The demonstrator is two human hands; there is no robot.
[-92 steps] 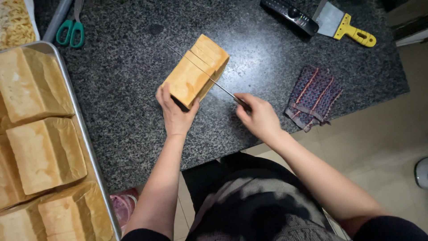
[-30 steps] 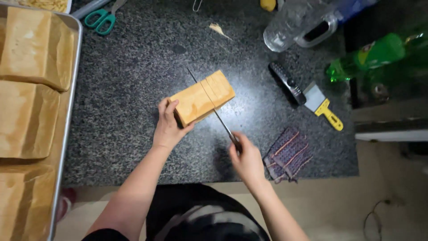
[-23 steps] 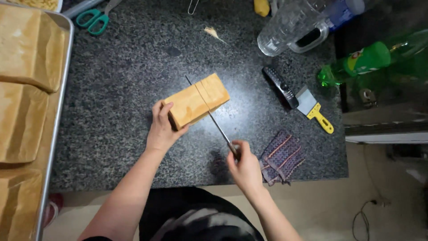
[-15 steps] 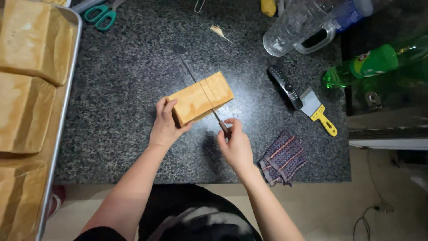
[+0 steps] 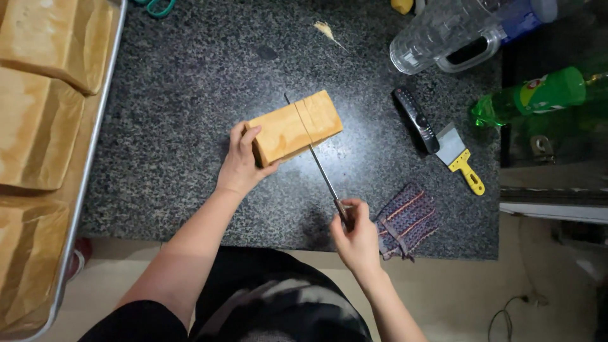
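Note:
A golden loaf of bread (image 5: 292,126) lies on the dark speckled counter (image 5: 177,114). My left hand (image 5: 240,161) grips the loaf's near end and holds it down. My right hand (image 5: 356,235) is closed on the handle of a long thin knife (image 5: 316,161). The blade runs across the loaf about a third in from its far end, and its tip sticks out beyond the loaf. Faint slice lines mark the crust beside the blade.
A metal tray (image 5: 95,126) with several more loaves (image 5: 38,133) sits at the left. To the right lie a black remote (image 5: 415,119), a yellow-handled scraper (image 5: 461,158), a patterned cloth (image 5: 405,220), a clear jug (image 5: 443,35) and a green bottle (image 5: 532,95). Green scissors (image 5: 155,6) lie at the top.
My right hand has drawn the knife back toward me after pushing it forward, in a sawing motion. My left hand stays on the loaf. The view has shifted slightly.

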